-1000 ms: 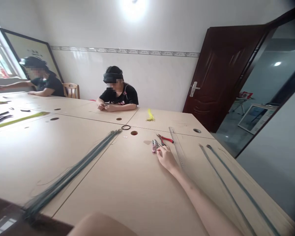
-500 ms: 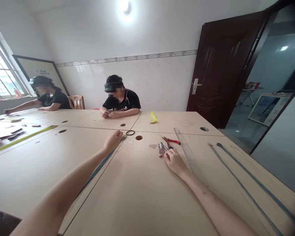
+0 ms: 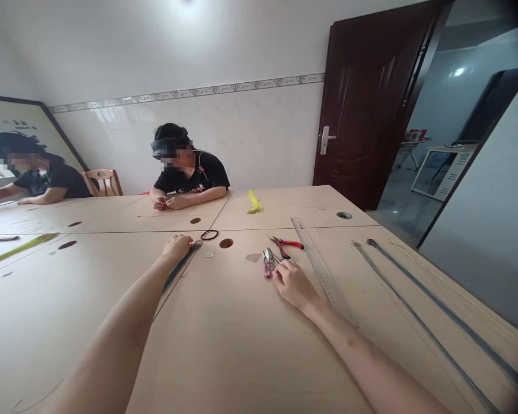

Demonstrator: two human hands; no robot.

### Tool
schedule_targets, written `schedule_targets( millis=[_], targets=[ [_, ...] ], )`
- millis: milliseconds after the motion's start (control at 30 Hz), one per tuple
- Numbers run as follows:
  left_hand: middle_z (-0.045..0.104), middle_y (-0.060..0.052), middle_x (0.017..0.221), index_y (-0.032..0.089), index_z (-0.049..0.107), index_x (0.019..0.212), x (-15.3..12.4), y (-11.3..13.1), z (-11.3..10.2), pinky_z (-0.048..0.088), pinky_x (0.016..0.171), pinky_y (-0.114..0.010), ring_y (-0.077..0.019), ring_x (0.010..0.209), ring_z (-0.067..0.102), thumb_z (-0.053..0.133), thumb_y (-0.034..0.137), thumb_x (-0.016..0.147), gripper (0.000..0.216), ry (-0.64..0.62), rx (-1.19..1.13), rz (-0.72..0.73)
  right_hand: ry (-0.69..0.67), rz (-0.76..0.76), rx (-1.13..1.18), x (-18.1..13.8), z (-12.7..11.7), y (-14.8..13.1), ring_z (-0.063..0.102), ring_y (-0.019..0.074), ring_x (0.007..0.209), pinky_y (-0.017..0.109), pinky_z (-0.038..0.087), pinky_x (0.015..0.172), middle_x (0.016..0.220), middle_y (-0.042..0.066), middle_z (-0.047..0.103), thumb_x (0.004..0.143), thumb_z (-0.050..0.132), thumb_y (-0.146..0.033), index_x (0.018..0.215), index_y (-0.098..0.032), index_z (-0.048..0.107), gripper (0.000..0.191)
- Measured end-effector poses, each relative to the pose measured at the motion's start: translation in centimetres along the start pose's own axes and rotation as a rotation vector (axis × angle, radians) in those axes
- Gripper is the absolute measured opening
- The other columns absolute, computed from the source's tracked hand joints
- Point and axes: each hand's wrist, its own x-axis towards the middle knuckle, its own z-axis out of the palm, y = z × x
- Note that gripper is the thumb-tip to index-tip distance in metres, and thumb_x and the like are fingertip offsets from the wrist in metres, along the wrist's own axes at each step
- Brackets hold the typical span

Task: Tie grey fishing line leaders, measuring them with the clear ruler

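Bundle of long grey-green cords [image 3: 180,264] lies along worktop [image 3: 233,333] seam, far end near round cable hole [image 3: 225,243]. Left hand [image 3: 178,247]: palm down, fingers curled over bundle's far end; grip closed or not, cannot tell. Right hand [image 3: 291,282]: palm down, fingers loosely bent, tips touching small pink-handled snips [image 3: 266,264], not closed round them. Red-handled pliers [image 3: 288,244] and steel ruler [image 3: 317,264] just beside.

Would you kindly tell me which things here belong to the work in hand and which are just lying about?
In hand:
left hand on the cord bundle
right hand at the pink snips

Lying about:
red pliers
ruler
black ring
yellow strands
two long cords
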Motion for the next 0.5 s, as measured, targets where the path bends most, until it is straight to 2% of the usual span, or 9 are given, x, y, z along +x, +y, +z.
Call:
schedule_targets(
  millis=[200,500],
  targets=[
    [0.06,-0.009,0.116,0.016,0.059,0.113,0.94,-0.29,0.28,0.051,0.087,-0.043,-0.023,0.103,0.06,0.057,0.031,0.091,0.027,-0.053,-0.009,-0.037,-0.007,-0.002,-0.021,0.06,0.0,-0.07,0.061,0.0152,0.089,0.035,0.052,0.08,0.096,0.004,0.064,0.092,0.053,-0.028,0.092,-0.015,0.062,0.016],
    [0.061,-0.008,0.11,0.014,0.059,0.111,1.17,-0.6,0.0,0.053,0.081,-0.04,-0.021,0.096,0.062,0.057,0.031,0.091,0.026,-0.06,-0.099,-0.118,0.009,-0.023,-0.029,0.0,-0.07,-0.01,0.061,0.0139,0.085,0.033,0.052,0.077,0.094,0.004,0.064,0.093,0.052,-0.029,0.091,-0.015,0.062,0.017]
  ],
)
